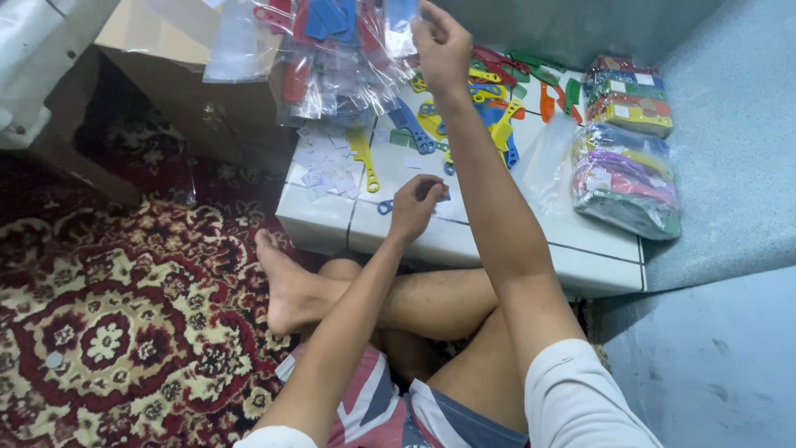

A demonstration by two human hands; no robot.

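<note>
Crossed legs (431, 307) sit nearest; left hand (417, 207) pinches a small blue piece (386, 206) on the white slab (464, 241), right hand (441, 46) is raised, fingers closed on clear packets (348, 58).

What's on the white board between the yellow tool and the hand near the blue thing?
In the head view, between the yellow tool and the left hand lies only bare white board; scattered paper bits lie left of the tool.
</note>
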